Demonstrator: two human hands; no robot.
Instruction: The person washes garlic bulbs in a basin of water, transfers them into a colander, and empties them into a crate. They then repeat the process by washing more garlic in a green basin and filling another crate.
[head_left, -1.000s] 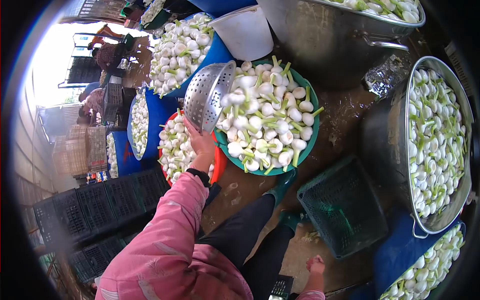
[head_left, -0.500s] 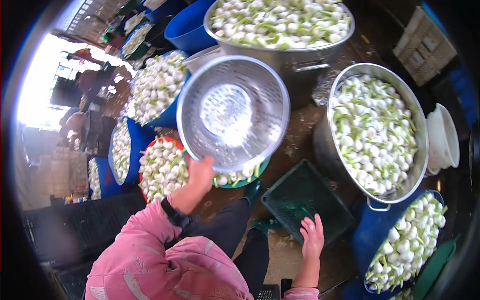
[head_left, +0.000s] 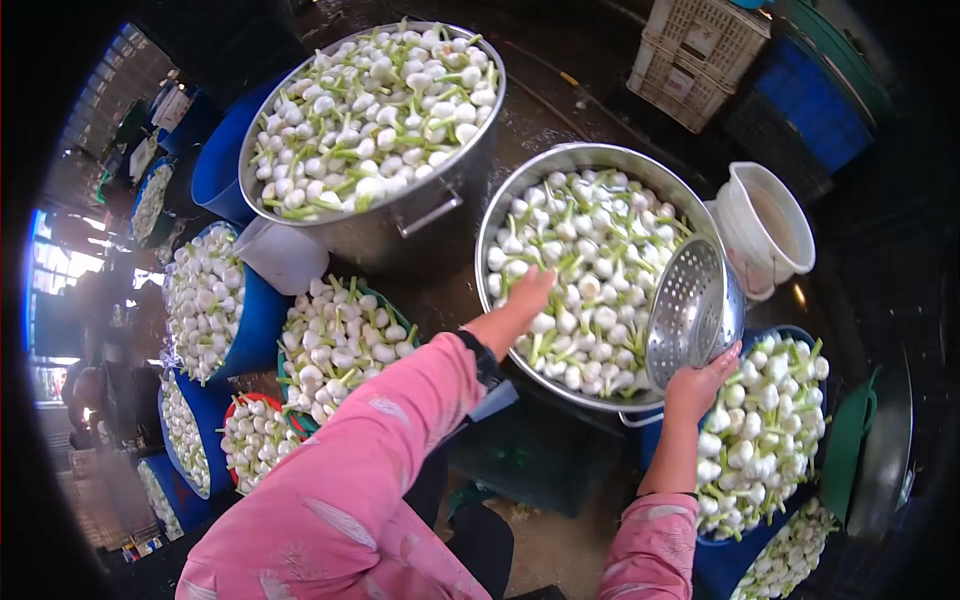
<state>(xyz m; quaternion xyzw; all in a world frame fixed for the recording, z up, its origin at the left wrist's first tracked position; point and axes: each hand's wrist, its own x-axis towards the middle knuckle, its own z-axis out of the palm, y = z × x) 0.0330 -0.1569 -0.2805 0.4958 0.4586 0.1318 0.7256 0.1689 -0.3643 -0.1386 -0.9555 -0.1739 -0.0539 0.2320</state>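
Note:
My right hand [head_left: 703, 383] grips the rim of a metal colander [head_left: 686, 315], which is tilted on its side over the right part of a big steel pot [head_left: 497, 215]. White garlic bulbs [head_left: 590, 290] with short green stems fill that pot. Over its left side reaches my left hand [head_left: 528, 298], fingers stretched out at the bulbs and holding nothing that shows.
A second steel pot [head_left: 425, 205] of garlic stands at upper left. Garlic-filled tubs crowd the left, and a blue tub [head_left: 652, 440] sits at right. A white bucket [head_left: 775, 235] and stacked crates [head_left: 690, 60] are beyond the pot; a dark green crate [head_left: 530, 450] lies below.
The colander has gone from my left hand at the left to my right hand over the right-hand pot. My left hand has moved right to that pot, and the view has turned right.

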